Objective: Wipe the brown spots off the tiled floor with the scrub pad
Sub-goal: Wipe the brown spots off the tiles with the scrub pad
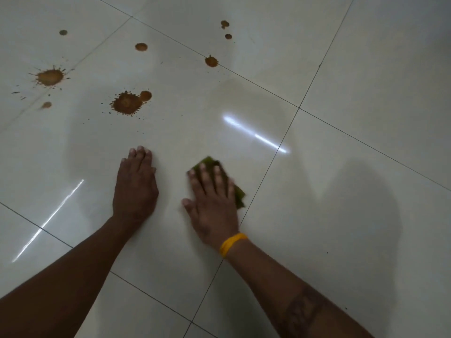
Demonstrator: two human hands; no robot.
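Observation:
My right hand (213,198) lies flat on a green scrub pad (240,195) and presses it onto the pale tiled floor (341,118); the pad shows beyond my fingers and at the right of my hand. My left hand (135,184) rests palm-down on the tile beside it, holding nothing, fingers together. Several brown spots lie farther away: a large splat (127,103) straight ahead of my left hand, another splat (49,77) at the far left, and smaller round spots (211,61) (141,47) (224,23) beyond.
Dark grout lines (268,164) cross the glossy tiles; one runs just right of the scrub pad. Bright light streaks (256,136) reflect on the floor. A yellow band (231,243) circles my right wrist. Shadows fall on the tiles at right.

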